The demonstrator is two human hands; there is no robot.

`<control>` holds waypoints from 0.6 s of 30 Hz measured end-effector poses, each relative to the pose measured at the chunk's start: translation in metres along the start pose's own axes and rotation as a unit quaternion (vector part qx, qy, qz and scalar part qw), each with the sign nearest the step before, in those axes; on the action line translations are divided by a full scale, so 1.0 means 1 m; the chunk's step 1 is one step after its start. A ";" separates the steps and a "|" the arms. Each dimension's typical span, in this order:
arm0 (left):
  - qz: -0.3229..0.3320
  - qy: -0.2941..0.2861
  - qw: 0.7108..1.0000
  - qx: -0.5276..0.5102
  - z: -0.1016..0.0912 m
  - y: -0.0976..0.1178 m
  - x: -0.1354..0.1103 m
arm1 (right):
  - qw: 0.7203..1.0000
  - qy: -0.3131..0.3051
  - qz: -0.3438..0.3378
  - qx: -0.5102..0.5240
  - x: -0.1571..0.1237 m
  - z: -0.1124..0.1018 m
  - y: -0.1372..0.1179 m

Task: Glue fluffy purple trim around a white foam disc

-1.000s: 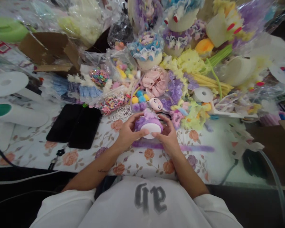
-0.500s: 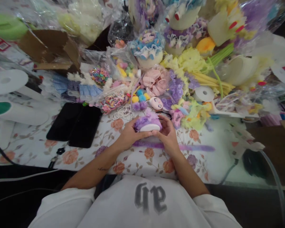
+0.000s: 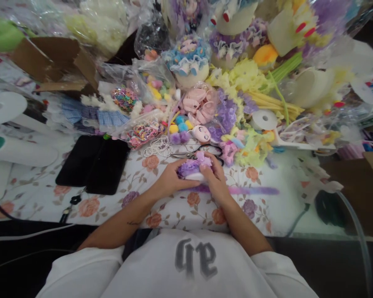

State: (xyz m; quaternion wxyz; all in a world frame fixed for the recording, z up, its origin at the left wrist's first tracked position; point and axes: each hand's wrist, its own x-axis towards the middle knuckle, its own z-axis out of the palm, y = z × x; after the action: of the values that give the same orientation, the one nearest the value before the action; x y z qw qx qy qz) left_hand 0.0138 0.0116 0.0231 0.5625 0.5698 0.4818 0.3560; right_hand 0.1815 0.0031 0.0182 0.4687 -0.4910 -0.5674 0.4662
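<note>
Bag [image 3: 156, 115] holds multicoloured bands [image 3: 145, 134]; left hand [image 3: 171, 179], right hand [image 3: 216, 179] grip purple ruffle [image 3: 189, 167].

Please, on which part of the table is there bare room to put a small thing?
Flowered cloth shows between the flat black thing and the left hand, and right of the right forearm, below the purple strip. Farther back it is crowded: scissors, beads, doll face.

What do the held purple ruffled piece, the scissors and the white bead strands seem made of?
Purple ruffled piece: probably matte fabric, given its soft, gathered folds.
Scissors: apparently metal blades, grey and smooth; the dark handles are likely plastic.
White bead strands: pearl-like and pale, perhaps plastic; too small to rule out glass.
</note>
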 end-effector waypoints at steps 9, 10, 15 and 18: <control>-0.033 0.073 0.994 -0.075 -0.004 -0.005 0.002 | 0.988 0.133 -0.018 -0.074 0.002 -0.005 0.004; -0.033 0.084 0.993 -0.070 -0.005 -0.005 0.003 | 0.981 0.156 -0.057 -0.099 0.000 -0.005 0.003; -0.020 0.122 0.992 -0.015 -0.010 -0.001 0.005 | 0.882 0.035 -0.363 -0.298 -0.006 0.000 -0.004; -0.011 0.122 0.992 -0.023 -0.010 -0.002 0.007 | 0.852 -0.032 -0.365 -0.373 -0.003 0.003 -0.001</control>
State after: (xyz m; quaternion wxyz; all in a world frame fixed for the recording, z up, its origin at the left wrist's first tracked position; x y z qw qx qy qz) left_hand 0.0061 0.0205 0.0209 0.5165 0.5038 0.5448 0.4274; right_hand 0.1787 0.0002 0.0188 0.3683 -0.3715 -0.8517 0.0302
